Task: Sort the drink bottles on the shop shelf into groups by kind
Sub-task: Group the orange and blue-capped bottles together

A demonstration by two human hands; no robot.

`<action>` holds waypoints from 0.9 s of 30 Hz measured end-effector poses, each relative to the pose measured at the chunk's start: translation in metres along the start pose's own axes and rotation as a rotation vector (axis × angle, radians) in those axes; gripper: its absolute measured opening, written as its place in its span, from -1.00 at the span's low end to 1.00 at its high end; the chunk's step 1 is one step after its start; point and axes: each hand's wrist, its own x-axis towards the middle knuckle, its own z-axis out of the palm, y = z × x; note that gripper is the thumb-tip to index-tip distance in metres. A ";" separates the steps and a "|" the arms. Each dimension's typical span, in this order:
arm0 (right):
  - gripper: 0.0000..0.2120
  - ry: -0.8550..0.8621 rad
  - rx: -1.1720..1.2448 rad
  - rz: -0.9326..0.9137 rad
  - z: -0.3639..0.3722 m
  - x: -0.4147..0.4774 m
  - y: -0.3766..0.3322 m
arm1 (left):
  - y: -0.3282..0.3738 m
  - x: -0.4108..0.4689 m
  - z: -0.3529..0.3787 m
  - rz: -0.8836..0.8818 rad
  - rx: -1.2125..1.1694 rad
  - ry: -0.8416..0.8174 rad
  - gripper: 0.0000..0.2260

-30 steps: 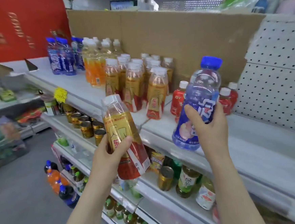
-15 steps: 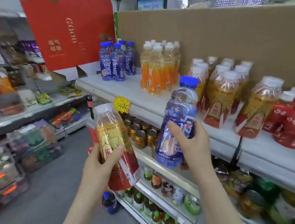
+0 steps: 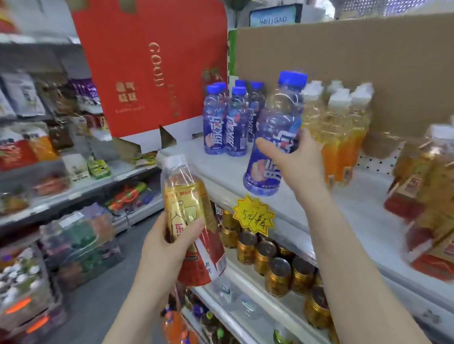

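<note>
A shopper's right hand [image 3: 294,163] gripped a blue-capped bottle [image 3: 279,124] by its lower half, fingers and thumb curled round the blue label. It held the bottle tilted above the top shelf [image 3: 359,210]. The bottle hung at three o'clock of a cluster of matching blue bottles [image 3: 233,122] standing at the shelf's far left end, and at nine o'clock of a row of white-capped orange drinks [image 3: 337,136]. Whether it touched either group could not be told.

The left hand [image 3: 167,250] was wrapped round an amber tea bottle [image 3: 187,202] with a red-and-gold label, thumb across the front. It held that bottle off the shelf at the frame's seven o'clock, out in front of the shelf edge and leaning slightly. More amber bottles [image 3: 434,201] of that kind stood blurred at the frame's four o'clock on the same shelf.

A yellow starburst price tag [image 3: 253,216] hung from the shelf edge at six o'clock of the raised blue bottle, above gold cans [image 3: 270,258] on the next shelf down. A red carton [image 3: 155,63] and a brown cardboard sheet [image 3: 347,62] rose behind at twelve o'clock.
</note>
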 end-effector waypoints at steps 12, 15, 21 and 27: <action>-0.39 -0.064 -0.390 0.059 0.115 0.115 0.054 | -0.007 0.129 -0.025 -0.038 -0.012 -0.063 -0.56; -0.40 -0.041 -0.424 0.038 0.130 0.124 0.057 | -0.008 0.147 -0.025 -0.063 -0.018 -0.102 -0.54; -0.35 0.017 -0.445 0.079 0.165 0.152 0.067 | -0.015 0.171 -0.031 -0.069 0.002 -0.198 -0.46; -0.21 -0.072 -0.512 0.109 0.153 0.145 0.064 | -0.022 0.177 -0.035 -0.067 0.058 -0.291 -0.47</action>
